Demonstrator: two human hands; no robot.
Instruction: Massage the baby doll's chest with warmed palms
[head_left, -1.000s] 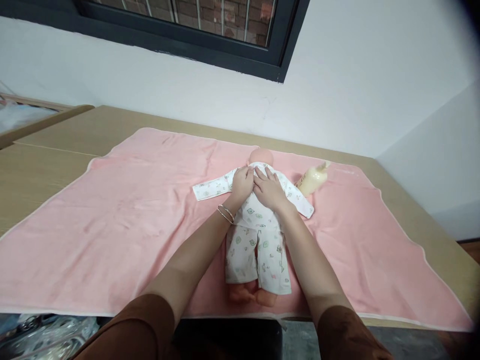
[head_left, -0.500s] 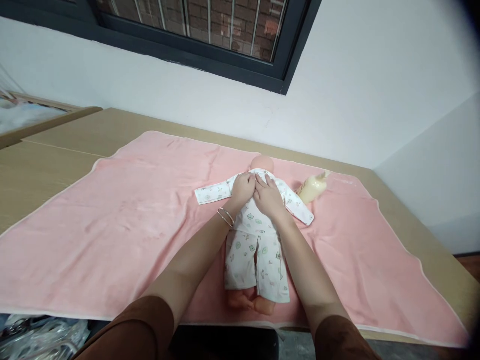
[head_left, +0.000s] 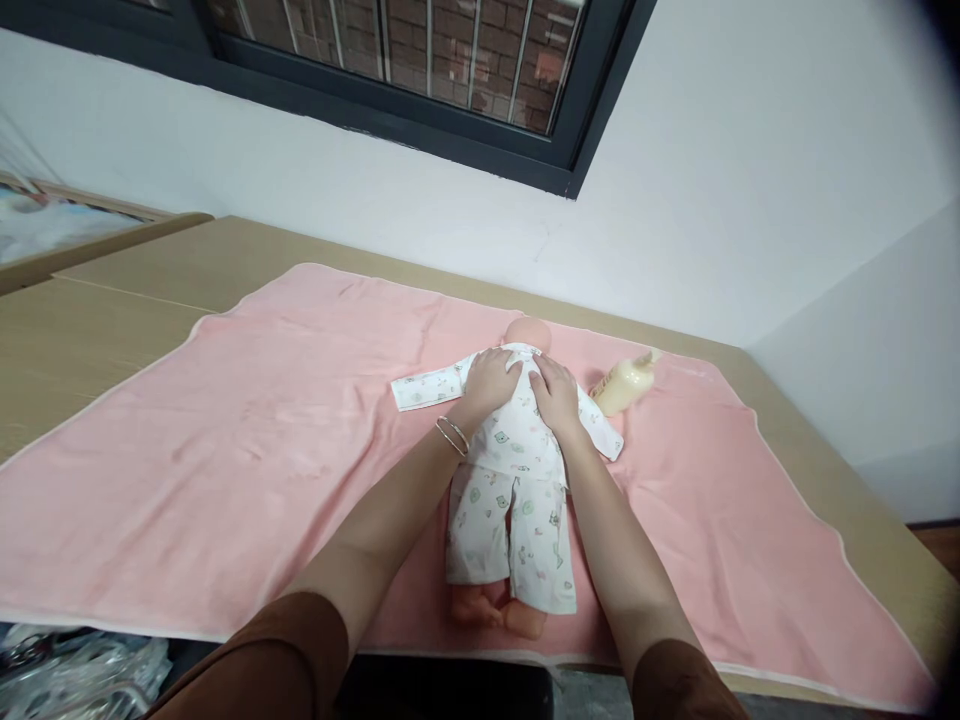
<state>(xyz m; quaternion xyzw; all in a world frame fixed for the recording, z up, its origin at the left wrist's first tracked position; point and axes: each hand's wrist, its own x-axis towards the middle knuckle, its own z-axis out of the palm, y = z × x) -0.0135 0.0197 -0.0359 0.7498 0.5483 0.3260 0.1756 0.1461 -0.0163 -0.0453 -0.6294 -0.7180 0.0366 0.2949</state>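
Observation:
A baby doll in white printed pajamas lies stretched out on a pink blanket, its head away from me and its feet toward me. My left hand rests flat on the left side of its upper body, thumb pointing inward. On the right side of the upper body lies my right hand, also flat with the fingers extended. A strip of the shirt shows between the two hands. The doll's sleeves spread out to both sides. Neither hand grips anything.
A pale yellow pump bottle lies on its side right of the doll. The blanket covers much of a wooden table against a white wall under a dark-framed window. Clear plastic bags show at the lower left.
My hands have moved apart, from meeting at the middle of the doll's upper body out to its two sides. The right hand shifted rightward. The view tilted slightly.

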